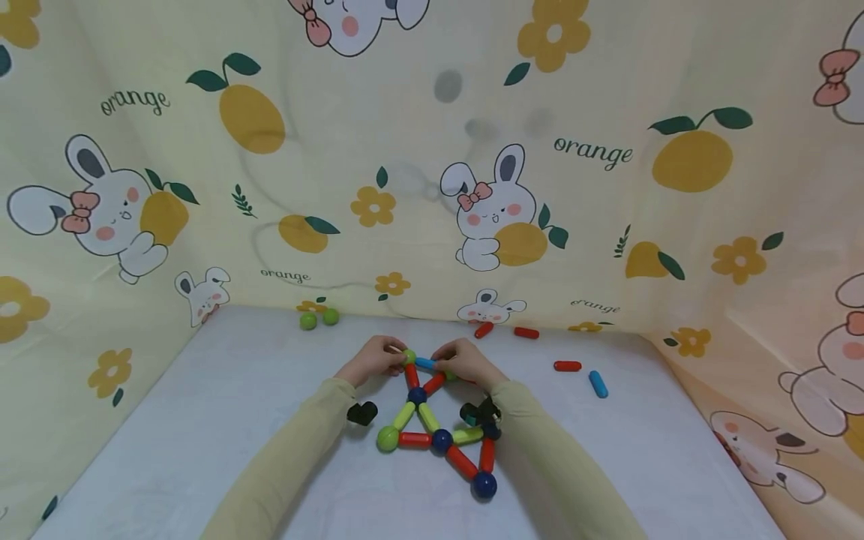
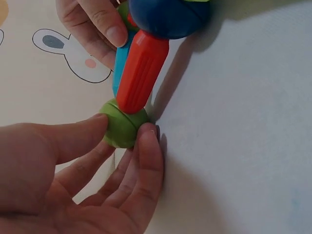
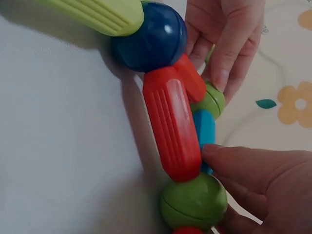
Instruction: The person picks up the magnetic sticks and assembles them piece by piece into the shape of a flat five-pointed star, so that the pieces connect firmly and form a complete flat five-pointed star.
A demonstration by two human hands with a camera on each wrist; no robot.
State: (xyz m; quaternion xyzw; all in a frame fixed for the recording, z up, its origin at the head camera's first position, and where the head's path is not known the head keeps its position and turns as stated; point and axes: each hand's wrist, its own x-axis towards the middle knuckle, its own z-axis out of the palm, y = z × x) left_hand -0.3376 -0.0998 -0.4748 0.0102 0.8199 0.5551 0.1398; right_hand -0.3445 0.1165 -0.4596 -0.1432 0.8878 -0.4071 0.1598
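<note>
My left hand (image 1: 374, 358) pinches a green ball (image 2: 122, 127) at the far corner of a flat frame of magnetic rods and balls. My right hand (image 1: 470, 362) grips a short blue rod (image 3: 205, 127) between thumb and fingers. This rod spans between the held ball and a second green ball (image 3: 193, 202) close by the right fingers. From each of these balls a red rod (image 3: 171, 122) runs to a navy ball (image 1: 417, 395). Nearer me, lime and red rods join another green ball (image 1: 388, 439) and several navy balls (image 1: 484, 485).
Two loose green balls (image 1: 308, 321) lie at the back left of the white table (image 1: 236, 420). Several red rods (image 1: 568, 366) and one blue rod (image 1: 598, 384) lie at the back right. A printed cloth (image 1: 405, 150) walls the back and sides.
</note>
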